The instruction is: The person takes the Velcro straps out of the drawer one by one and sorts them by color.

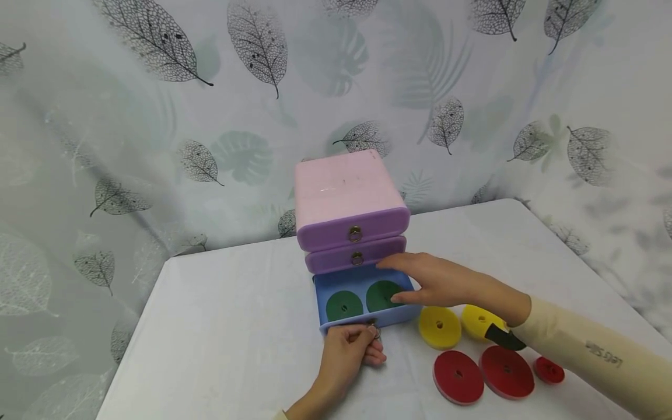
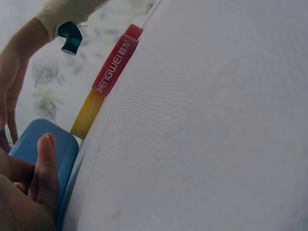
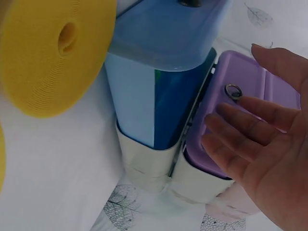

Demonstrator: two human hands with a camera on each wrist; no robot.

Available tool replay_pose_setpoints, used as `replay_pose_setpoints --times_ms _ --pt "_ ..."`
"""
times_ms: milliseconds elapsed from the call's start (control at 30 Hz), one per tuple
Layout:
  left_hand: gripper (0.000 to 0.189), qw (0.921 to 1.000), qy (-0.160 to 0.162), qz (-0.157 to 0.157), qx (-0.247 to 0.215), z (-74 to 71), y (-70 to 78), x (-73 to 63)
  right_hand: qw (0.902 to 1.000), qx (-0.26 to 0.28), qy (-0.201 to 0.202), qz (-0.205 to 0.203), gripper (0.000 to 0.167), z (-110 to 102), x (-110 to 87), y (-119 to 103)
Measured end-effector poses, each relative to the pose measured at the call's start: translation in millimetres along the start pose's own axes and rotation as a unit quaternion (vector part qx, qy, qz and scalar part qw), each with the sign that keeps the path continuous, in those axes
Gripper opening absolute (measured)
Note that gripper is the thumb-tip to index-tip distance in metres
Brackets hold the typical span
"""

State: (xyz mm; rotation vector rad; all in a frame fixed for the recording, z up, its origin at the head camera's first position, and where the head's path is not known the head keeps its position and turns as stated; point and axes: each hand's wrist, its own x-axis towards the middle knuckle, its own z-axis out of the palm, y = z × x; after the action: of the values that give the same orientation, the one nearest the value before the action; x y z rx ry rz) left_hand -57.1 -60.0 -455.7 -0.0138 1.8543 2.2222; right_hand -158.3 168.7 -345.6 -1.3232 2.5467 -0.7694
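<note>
A pink and purple drawer box (image 1: 346, 186) stands with its blue bottom drawer (image 1: 396, 315) pulled out. Two flat green rolls, a left one (image 1: 343, 304) and a right one (image 1: 382, 293), lie inside; the right hand partly covers the right one. At the drawer's front, my left hand (image 1: 343, 353) pinches the metal ring pull (image 1: 377, 332) between thumb and fingers. My right hand (image 1: 436, 279) hovers over the drawer's right side, fingers spread and holding nothing. In the right wrist view, its fingertips are near the purple middle drawer (image 3: 226, 115).
To the right of the drawer lie two yellow rolls, one (image 1: 440, 328) nearer it and one (image 1: 478, 319) partly behind the right arm. In front are red rolls: two large (image 1: 458, 378) and one small (image 1: 549, 370). A dark green strip (image 1: 505, 337) hangs by the right sleeve.
</note>
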Motion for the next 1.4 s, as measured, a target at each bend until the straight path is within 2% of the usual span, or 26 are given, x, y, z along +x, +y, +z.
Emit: replay_pose_setpoints --times_ms 167,367,567,833,1100,1400 --pt "0.024 1.0 0.004 -0.002 0.001 0.6 -0.1 -1.6 0.9999 -0.003 -0.008 0.008 0.06 3.5 0.9 3.5" --pt "0.024 0.9998 0.013 -0.013 -0.006 1.4 -1.1 -3.7 0.9991 -0.009 -0.036 0.021 0.061 9.1 5.3 6.8" --pt "0.023 0.9998 0.012 -0.015 -0.004 1.1 -0.1 -7.9 0.9962 -0.032 -0.076 0.027 0.064 17.5 14.6 13.1" --pt "0.023 0.9999 0.005 -0.009 -0.004 1.4 0.8 -10.5 0.9876 -0.059 -0.137 0.05 0.069 28.4 30.9 23.9" --pt "0.023 0.9999 0.002 -0.009 -0.009 3.0 -0.3 -9.3 0.9873 -0.065 -0.136 0.049 0.071 36.1 33.0 28.2" --pt "0.024 1.0 -0.004 -0.004 -0.004 1.8 0.3 -9.8 0.9892 -0.102 -0.101 0.025 0.076 45.8 32.9 32.4"
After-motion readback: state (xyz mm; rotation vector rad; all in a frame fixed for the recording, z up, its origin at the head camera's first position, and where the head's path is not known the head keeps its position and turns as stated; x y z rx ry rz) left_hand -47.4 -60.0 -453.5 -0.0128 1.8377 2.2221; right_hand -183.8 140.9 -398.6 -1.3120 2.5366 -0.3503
